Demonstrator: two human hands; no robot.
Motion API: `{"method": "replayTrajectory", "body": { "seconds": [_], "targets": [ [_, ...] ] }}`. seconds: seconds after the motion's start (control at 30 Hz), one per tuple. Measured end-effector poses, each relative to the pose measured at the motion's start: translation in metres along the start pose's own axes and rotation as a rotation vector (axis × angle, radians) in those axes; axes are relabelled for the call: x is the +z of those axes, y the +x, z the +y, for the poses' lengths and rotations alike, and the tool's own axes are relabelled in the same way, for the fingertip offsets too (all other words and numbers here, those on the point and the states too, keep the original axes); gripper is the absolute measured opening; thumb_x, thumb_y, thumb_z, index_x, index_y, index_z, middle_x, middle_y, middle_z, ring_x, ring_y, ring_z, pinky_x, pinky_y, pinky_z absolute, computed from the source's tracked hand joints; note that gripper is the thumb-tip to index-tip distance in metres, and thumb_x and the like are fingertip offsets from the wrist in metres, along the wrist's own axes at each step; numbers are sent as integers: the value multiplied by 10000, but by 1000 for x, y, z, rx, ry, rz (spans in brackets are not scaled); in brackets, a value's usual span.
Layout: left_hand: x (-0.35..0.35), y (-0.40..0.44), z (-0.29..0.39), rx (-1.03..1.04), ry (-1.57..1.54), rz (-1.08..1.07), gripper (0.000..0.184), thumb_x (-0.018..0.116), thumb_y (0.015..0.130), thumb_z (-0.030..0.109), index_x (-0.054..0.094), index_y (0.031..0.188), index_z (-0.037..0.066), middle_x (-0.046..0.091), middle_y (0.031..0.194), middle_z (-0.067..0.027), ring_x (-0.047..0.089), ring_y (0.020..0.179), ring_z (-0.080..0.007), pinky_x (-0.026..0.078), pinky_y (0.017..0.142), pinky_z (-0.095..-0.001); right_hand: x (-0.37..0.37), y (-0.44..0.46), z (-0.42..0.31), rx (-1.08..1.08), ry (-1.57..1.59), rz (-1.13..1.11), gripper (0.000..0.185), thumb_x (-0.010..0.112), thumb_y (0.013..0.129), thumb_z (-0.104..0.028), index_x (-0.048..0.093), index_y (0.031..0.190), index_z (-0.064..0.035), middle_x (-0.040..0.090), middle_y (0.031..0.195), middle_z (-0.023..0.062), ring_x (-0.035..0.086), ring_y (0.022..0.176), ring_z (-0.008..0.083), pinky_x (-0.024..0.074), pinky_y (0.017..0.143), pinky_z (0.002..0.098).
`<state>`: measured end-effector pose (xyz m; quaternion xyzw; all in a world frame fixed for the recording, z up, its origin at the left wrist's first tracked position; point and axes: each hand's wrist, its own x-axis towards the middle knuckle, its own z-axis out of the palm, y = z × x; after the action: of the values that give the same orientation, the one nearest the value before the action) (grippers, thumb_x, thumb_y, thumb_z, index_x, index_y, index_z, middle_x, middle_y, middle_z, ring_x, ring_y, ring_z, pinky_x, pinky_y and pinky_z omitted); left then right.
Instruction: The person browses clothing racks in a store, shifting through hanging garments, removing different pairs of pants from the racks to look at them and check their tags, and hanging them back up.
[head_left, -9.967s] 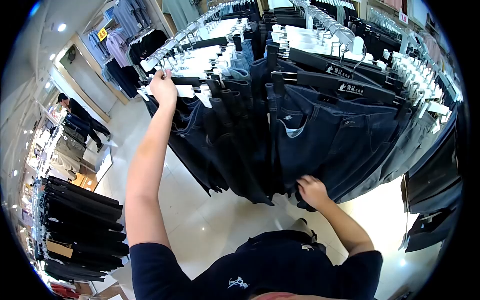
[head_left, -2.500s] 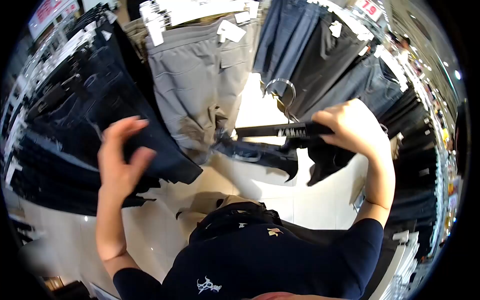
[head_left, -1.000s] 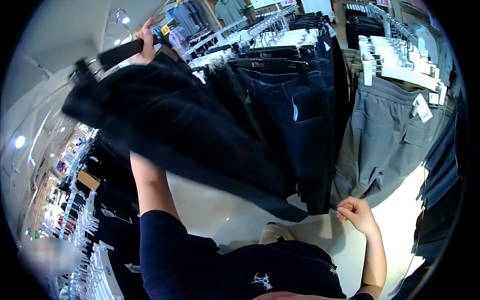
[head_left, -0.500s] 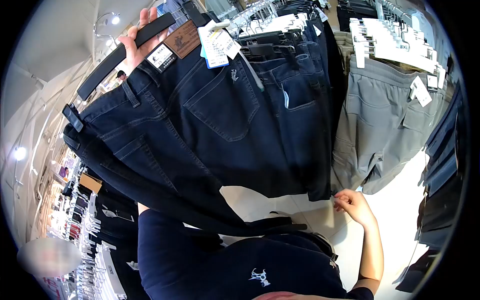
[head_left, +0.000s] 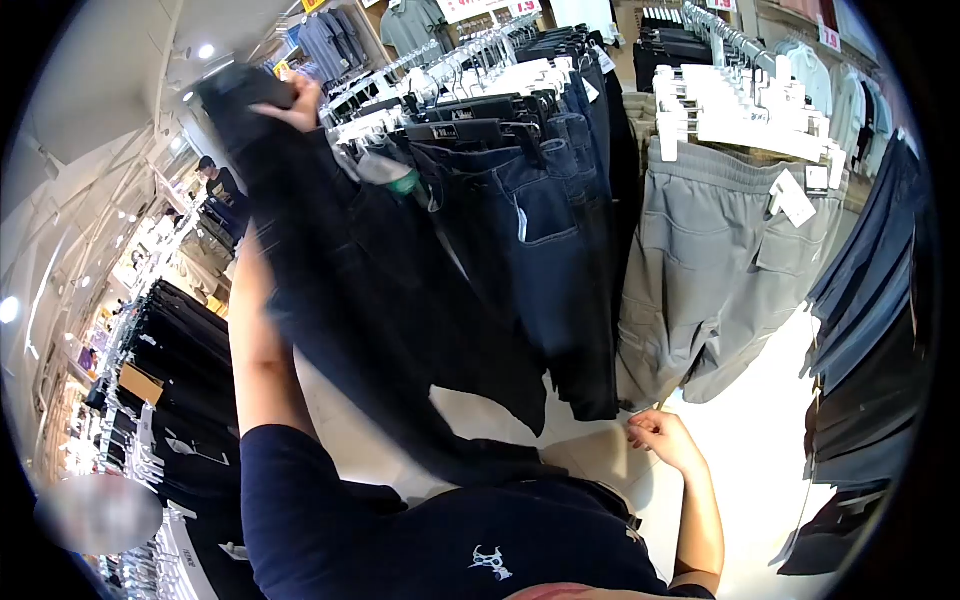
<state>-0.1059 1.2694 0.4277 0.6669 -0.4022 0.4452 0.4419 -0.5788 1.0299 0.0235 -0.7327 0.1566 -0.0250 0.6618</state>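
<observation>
My left hand (head_left: 298,105) is raised at the upper left, closed on the hanger at the waist of a pair of dark jeans (head_left: 345,290). The hanger is mostly hidden by the cloth. Motion blurs the jeans, which hang slanting down to the right, with a tag (head_left: 390,175) near the waist. Low on the right is my right hand (head_left: 663,440), its fingers curled together just below the hems of hanging dark jeans (head_left: 550,240) and grey trousers (head_left: 720,250). Whatever it may pinch is too small to make out.
Racks with white hangers (head_left: 745,110) stand ahead. More dark trousers (head_left: 870,290) hang at the right edge, and black garments (head_left: 180,340) on a rack at the left. A person (head_left: 225,195) in dark clothes stands at the far left.
The held jeans have turned from a spread, back-pocket view to a narrow, blurred one. The racks have shifted left in view, and the person at the far left shows more fully.
</observation>
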Motion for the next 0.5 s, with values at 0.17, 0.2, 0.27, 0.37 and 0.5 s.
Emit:
{"method": "replayTrajectory", "body": {
  "seconds": [0.17, 0.2, 0.27, 0.37, 0.5],
  "targets": [
    [33, -39, 36, 1, 379, -144, 184, 596, 652, 80, 621, 824, 21, 604, 771, -215, 602, 765, -359, 467, 687, -382, 5, 2, 14, -20, -54, -12, 211, 590, 841, -140, 569, 932, 49, 622, 706, 64, 593, 637, 112, 455, 599, 238],
    [43, -45, 37, 52, 382, -141, 150, 579, 635, 54, 608, 776, 10, 596, 755, -215, 583, 766, -374, 460, 694, -399, 6, 2, 16, -24, -65, -9, 211, 590, 841, -140, 569, 932, 49, 622, 706, 64, 593, 637, 112, 455, 599, 238],
    [62, -52, 27, 133, 384, -127, 105, 574, 612, 40, 549, 706, 0, 563, 736, -201, 550, 761, -378, 439, 688, -436, 9, 3, 25, -3, -1, -13, 226, 593, 841, -149, 566, 948, 48, 621, 715, 64, 594, 649, 109, 448, 604, 231],
    [88, -60, 19, 159, 423, -149, 149, 613, 581, 31, 543, 711, 7, 564, 774, -173, 536, 810, -351, 440, 722, -419, 13, -1, 34, 44, 14, 14, 223, 572, 851, -133, 559, 975, 51, 626, 748, 75, 598, 666, 119, 458, 611, 238],
    [106, -70, 5, 183, 415, -136, 188, 646, 555, 21, 543, 713, 20, 559, 779, -143, 531, 811, -332, 433, 725, -408, 21, -9, 33, 116, 18, 53, 224, 551, 866, -144, 554, 1003, 33, 630, 784, 77, 607, 684, 135, 463, 605, 243]
  ]
}}
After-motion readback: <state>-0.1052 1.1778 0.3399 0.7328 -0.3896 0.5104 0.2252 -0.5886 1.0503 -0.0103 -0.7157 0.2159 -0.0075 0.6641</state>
